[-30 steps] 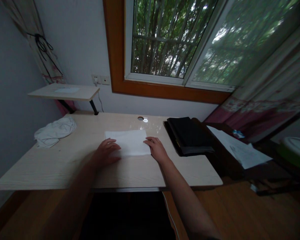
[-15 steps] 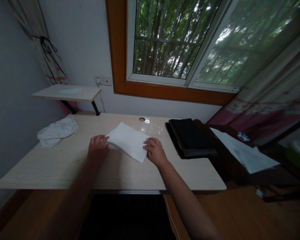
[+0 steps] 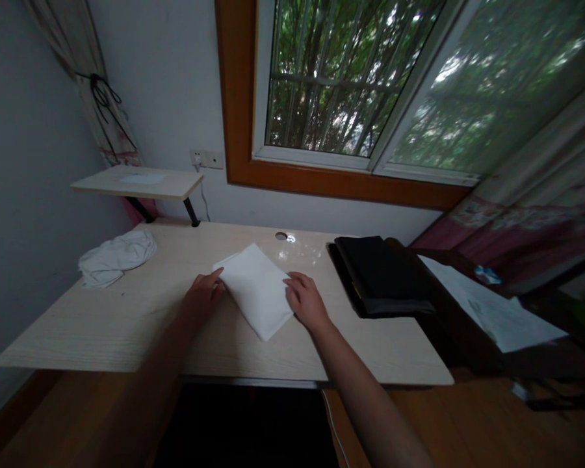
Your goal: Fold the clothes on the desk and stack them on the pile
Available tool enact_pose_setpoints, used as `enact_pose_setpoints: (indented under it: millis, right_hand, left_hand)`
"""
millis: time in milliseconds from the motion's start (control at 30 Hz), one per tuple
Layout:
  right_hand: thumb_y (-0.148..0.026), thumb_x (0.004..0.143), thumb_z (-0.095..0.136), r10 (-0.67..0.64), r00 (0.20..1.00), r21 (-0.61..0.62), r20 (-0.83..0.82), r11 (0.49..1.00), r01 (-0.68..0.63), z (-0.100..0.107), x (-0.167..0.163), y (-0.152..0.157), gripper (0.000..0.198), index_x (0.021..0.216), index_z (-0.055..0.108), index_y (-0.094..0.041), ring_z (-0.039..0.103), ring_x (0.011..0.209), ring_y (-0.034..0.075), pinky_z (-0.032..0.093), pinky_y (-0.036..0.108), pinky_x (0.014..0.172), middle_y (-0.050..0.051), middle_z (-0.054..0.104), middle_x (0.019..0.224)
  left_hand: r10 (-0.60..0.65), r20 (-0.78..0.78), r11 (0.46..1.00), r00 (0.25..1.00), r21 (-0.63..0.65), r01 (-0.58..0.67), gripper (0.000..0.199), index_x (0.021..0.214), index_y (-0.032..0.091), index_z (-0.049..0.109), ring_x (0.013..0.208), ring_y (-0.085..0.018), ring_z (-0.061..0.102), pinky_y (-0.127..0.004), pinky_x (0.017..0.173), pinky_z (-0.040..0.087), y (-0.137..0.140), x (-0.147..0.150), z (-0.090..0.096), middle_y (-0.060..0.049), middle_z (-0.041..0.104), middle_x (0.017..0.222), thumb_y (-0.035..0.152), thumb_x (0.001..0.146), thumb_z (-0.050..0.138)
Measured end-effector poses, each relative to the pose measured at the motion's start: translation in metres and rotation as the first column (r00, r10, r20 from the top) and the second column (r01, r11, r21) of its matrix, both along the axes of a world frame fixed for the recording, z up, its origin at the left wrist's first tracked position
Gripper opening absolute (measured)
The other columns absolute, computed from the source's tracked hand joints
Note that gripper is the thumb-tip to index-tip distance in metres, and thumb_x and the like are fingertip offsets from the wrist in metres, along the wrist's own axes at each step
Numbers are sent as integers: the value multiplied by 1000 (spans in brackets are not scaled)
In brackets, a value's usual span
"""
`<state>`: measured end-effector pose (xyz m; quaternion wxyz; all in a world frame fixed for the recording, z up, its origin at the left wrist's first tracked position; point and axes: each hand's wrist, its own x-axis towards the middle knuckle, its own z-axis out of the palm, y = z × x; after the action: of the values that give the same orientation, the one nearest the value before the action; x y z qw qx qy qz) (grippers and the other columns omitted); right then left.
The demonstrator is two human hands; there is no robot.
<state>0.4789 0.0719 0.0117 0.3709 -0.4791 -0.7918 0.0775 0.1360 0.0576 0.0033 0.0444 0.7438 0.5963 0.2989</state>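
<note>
A folded white cloth [image 3: 256, 292] lies on the light wood desk [image 3: 141, 325], turned so that one corner points toward me. My left hand [image 3: 203, 296] pinches its left corner between thumb and fingers. At the right edge, my right hand [image 3: 306, 300] grips the cloth with bent fingers, the thumb toward its near side. Both forearms reach in from the bottom of the view. Over at the desk's left side is a crumpled white cloth [image 3: 119, 258], apart from my hands.
Black folders [image 3: 385, 276] are stacked at the desk's right. A small raised shelf [image 3: 141, 182] stands at the back left. Beyond the right edge, papers [image 3: 492, 305] lie on a dark surface. A cable hole [image 3: 281, 236] sits near the back edge, below the window.
The folded cloth now shows a squarer, more diamond-like shape, its near corner closer to me. My left hand has moved right and slightly down. The whole view has shifted slightly.
</note>
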Motion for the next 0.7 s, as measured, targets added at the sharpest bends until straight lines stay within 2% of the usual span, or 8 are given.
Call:
enact_pose_setpoints:
  millis: [133,267,400,467,533,600,700]
  right_hand:
    - [-25,97,54,67,997,-37,32,997,-66,-1,-1,2,31,121,73,-25,60,120,25,49,44,109,10,66,131]
    - [-28,98,55,129,989,-41,-70,990,-132,4,1,-3,24,107,76,-24,66,109,24,53,40,102,9,72,115]
    - [-32,101,53,309,932,-96,-191,939,-331,11,4,-8,26,94,77,-24,71,93,21,56,34,90,7,76,97]
    - [-35,101,53,400,889,-107,-223,896,-430,14,4,-10,29,88,76,-24,72,86,20,56,33,83,6,76,89]
    - [-37,102,52,432,867,-107,-247,877,-468,17,3,-12,31,85,75,-24,71,81,20,55,32,79,6,75,85]
    - [-39,103,52,426,867,-112,-258,878,-465,19,2,-12,33,85,75,-24,70,79,20,54,32,78,6,74,84]
    - [-39,103,52,412,875,-122,-255,884,-452,19,1,-12,35,81,74,-23,67,77,19,51,31,75,5,72,81]
  left_hand:
    - [9,2,1000,1000,-1,-9,53,150,19,49,112,-29,60,-44,100,51,-2,1,3,-10,71,117,37,101,43]
    - [10,-23,1000,1000,-9,-10,54,150,18,49,116,-30,59,-45,104,49,-1,4,5,-12,70,124,41,102,42]
    - [20,2,999,1000,-47,-19,55,147,17,53,118,-32,59,-49,108,46,3,13,4,-15,70,124,45,102,41]
    - [36,110,997,993,-73,-28,53,145,17,55,119,-31,60,-50,111,44,7,19,5,-14,70,125,45,101,42]
    - [73,282,990,957,-139,-35,53,144,18,54,115,-30,64,-49,109,46,15,26,8,-14,70,127,44,98,50]
    - [155,457,968,876,-246,-43,61,146,17,50,106,-27,68,-46,102,51,24,31,13,-14,70,125,42,91,63]
    - [292,597,919,747,-390,-48,84,151,15,41,99,-26,70,-42,95,54,38,34,23,-17,68,125,37,80,78]
